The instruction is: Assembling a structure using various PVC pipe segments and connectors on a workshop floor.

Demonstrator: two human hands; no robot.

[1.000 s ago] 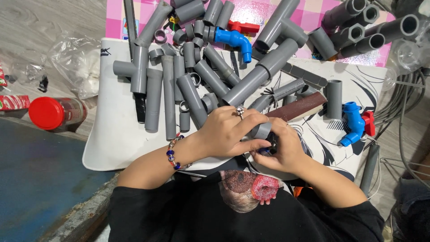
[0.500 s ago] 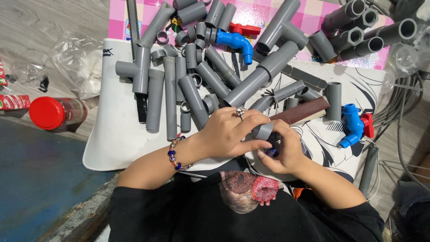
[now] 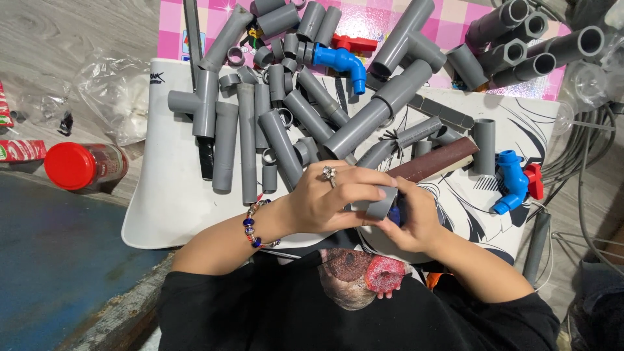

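My left hand (image 3: pixel 328 198), with a ring and a bead bracelet, grips a short grey pipe fitting (image 3: pixel 380 203) from the left. My right hand (image 3: pixel 416 218) closes on the same fitting from the right, with something dark blue showing between the fingers. Both hands meet just above my lap, at the near edge of a white printed board (image 3: pixel 169 201). A brown strip of sandpaper (image 3: pixel 435 159) lies right behind my hands.
Many grey pipes and fittings (image 3: pixel 279 123) are heaped on the board. A blue tap (image 3: pixel 341 62) lies at the back, another blue tap with a red handle (image 3: pixel 513 182) at the right. A red-capped jar (image 3: pixel 81 166) lies on the floor to the left. Cables (image 3: pixel 585 162) run along the right.
My hands have stayed on the fitting and shifted slightly around it. The view has tilted a little.
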